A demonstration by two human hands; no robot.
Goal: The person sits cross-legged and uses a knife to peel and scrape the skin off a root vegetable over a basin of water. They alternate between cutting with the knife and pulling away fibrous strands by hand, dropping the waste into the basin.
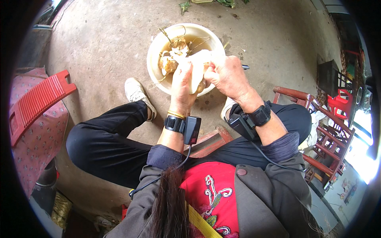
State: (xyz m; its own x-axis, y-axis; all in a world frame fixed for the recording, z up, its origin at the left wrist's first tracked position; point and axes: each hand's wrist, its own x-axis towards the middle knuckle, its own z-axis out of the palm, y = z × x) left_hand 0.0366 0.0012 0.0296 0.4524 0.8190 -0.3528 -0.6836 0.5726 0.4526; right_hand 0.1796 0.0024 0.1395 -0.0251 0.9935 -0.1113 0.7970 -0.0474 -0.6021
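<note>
My left hand (182,78) holds a pale peeled root vegetable (197,71) above a white basin (151,64). Strong light washes out much of its surface, and brownish skin shows at its lower right edge. Against the right side of that root, my right hand (227,76) is curled with thumb and fingers pinched together. A small dark, shiny object (246,67) shows just beyond the right knuckles; whether the hand holds it is unclear. Brownish water fills part of the basin, and rough roots (168,64) with stringy rootlets lie in it.
The basin stands on a concrete floor (98,44) between my shoes (137,90). Leafy scraps (185,6) lie at the far edge. At left, a red ridged plastic board (41,101) rests on a pink patterned cloth (44,136). To the right is a reddish wooden chair (324,142).
</note>
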